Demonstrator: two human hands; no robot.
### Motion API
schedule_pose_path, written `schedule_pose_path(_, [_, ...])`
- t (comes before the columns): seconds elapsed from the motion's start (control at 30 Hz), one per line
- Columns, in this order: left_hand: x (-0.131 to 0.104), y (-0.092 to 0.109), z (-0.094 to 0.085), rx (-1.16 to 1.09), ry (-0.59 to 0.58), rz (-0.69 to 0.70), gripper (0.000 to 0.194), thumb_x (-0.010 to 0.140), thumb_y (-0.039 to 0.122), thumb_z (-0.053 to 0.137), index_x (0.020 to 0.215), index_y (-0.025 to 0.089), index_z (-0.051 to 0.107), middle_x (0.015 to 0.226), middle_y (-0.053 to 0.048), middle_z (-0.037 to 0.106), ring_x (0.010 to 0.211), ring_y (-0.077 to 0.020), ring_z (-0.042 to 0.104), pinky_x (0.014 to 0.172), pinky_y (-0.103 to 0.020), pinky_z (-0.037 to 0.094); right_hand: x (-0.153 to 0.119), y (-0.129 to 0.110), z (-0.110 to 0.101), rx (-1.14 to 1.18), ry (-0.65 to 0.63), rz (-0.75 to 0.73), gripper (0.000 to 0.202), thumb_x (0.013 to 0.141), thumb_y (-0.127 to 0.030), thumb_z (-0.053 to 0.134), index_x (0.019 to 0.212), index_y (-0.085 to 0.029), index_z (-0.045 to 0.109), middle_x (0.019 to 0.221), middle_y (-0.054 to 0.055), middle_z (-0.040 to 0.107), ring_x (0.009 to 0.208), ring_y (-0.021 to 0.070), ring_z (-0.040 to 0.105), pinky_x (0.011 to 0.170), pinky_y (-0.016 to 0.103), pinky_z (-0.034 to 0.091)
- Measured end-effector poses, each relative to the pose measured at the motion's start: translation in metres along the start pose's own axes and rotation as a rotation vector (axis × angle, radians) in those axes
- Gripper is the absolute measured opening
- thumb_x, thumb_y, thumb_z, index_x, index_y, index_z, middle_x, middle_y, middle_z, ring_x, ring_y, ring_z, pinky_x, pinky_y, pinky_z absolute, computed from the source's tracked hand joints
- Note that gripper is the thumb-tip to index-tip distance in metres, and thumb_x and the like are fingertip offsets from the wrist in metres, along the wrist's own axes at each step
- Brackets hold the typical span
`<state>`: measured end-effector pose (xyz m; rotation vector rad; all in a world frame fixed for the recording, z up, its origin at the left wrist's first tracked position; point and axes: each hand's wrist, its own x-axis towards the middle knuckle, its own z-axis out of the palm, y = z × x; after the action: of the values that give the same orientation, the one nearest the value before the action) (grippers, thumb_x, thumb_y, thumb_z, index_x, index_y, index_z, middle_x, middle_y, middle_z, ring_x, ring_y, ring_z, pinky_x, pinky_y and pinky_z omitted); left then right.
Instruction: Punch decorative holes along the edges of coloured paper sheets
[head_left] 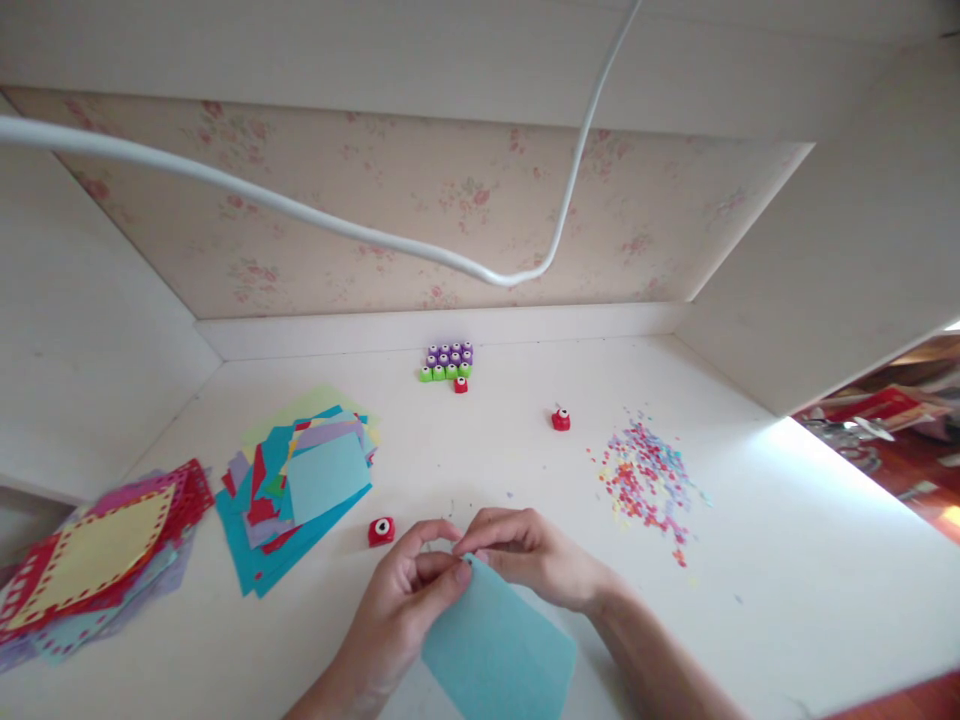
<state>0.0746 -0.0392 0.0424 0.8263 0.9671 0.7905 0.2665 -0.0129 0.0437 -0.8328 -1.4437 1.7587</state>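
A light blue sheet of paper (501,645) hangs from my fingers at the front of the desk, one corner pointing up and away. My left hand (411,592) pinches that corner between thumb and fingers. From the other side my right hand (536,555) closes its fingertips on the same corner. A small dark mark, perhaps a punched hole, shows near the corner; anything else between the fingertips is hidden. Just left of my left hand sits a red craft punch (381,531) with a white top.
Punched, colourful sheets (97,560) lie far left beside a stack of coloured paper (330,478). Purple and green punches (448,358) stand in rows at the back, with a red punch (461,385). Another red punch (561,419) stands right, near scattered paper confetti (649,475). A white cable (360,235) crosses above.
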Motion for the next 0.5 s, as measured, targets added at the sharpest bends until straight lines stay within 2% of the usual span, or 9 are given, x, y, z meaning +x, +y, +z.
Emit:
schedule_pose_path(0.13, [0.000,0.000,-0.001,0.023,-0.003,-0.001,0.050,0.075,0.046,0.078,0.109,0.020,0.052,0.072,0.000,0.069,0.059,-0.0099,0.053,0.055,-0.021,0.034,0.000,-0.002,-0.001,-0.073,-0.017,-0.027,0.031,0.087,-0.047,0.067,0.092,-0.019,0.077,0.088,0.003,0.063,0.077,0.0123,0.059,0.074,0.027,0.047])
schedule_pose_path(0.3, [0.001,0.002,0.001,0.020,-0.008,-0.020,0.050,0.072,0.047,0.080,0.106,0.020,0.056,0.068,0.000,0.068,0.057,-0.0104,0.053,0.054,-0.021,0.034,0.000,0.007,-0.001,-0.142,0.014,-0.072,0.027,0.093,-0.041,0.061,0.093,-0.018,0.075,0.088,0.004,0.063,0.075,0.0118,0.059,0.069,0.025,0.047])
schedule_pose_path(0.5, [0.003,0.003,0.002,0.022,-0.001,-0.012,0.048,0.071,0.045,0.081,0.106,0.019,0.061,0.068,0.001,0.066,0.057,-0.0084,0.049,0.054,-0.020,0.033,0.000,0.001,0.004,-0.431,0.100,-0.172,0.021,0.096,-0.031,0.057,0.090,-0.018,0.073,0.087,0.004,0.065,0.078,0.0134,0.061,0.071,0.025,0.048])
